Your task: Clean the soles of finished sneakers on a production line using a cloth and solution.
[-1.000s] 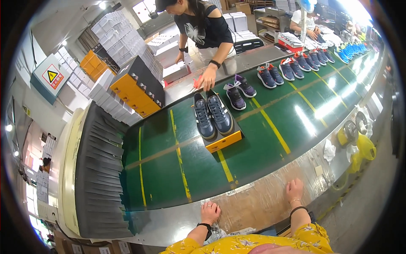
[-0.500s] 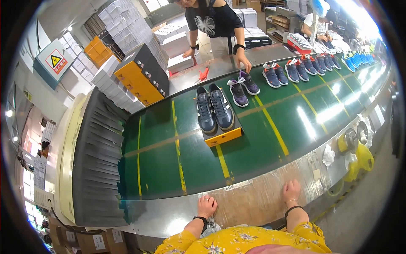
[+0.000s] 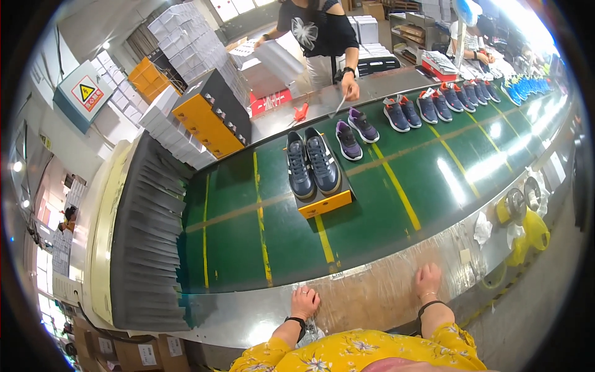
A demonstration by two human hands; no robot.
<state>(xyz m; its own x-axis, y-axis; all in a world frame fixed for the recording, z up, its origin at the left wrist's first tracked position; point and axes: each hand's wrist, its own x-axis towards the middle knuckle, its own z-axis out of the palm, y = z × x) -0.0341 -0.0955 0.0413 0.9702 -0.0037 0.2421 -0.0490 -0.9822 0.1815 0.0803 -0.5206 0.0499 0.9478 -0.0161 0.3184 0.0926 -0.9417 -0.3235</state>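
Both hands flat on the metal edge of the bench, nothing held.

Fingers (image 3: 308, 296) of left hand (image 3: 304, 303) spread open and resting on the worn metal rim (image 3: 372, 297); right hand (image 3: 427, 282) the same, open and empty, near the left one on that rim. Just beyond, green conveyor belt (image 3: 372, 204) with yellow lines. Nearest thing to the hands: pair of dark blue sports shoes (image 3: 313, 164) with white soles, side by side on a yellow shoe box (image 3: 326, 203), in the middle of the belt, well apart from both hands. Probably light, soft on top and stiff at the sole; best taken by the heel or the sides, or box lifted from under. Farther along, purple shoes (image 3: 355, 132) and a row of blue ones, and another person's hand (image 3: 350, 93) at the far side.
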